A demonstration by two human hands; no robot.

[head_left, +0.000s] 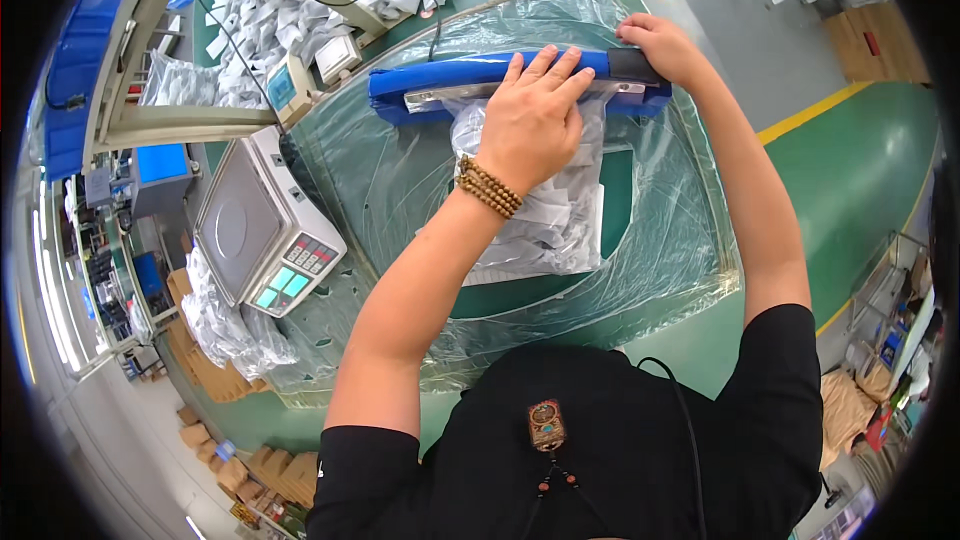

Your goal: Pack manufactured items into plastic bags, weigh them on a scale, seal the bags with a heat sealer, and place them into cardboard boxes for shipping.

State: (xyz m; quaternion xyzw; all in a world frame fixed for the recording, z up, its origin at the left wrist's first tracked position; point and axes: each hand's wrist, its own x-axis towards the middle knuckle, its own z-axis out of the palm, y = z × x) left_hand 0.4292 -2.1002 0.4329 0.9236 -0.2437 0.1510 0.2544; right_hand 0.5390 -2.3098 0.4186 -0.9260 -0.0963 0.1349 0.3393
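Pressing flat left hand (pixel 530 120) fingers on the blue sealer bar (pixel 440 80), right hand (pixel 665 48) gripping its end, soft slippery plastic bag (pixel 540 215) lying beneath the fingers, probably light.

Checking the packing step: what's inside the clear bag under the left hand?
The clear bag holds a bunch of white folded pieces. Its top end runs under the blue sealer arm, and the left hand covers the upper part, so that part's contents are hidden.
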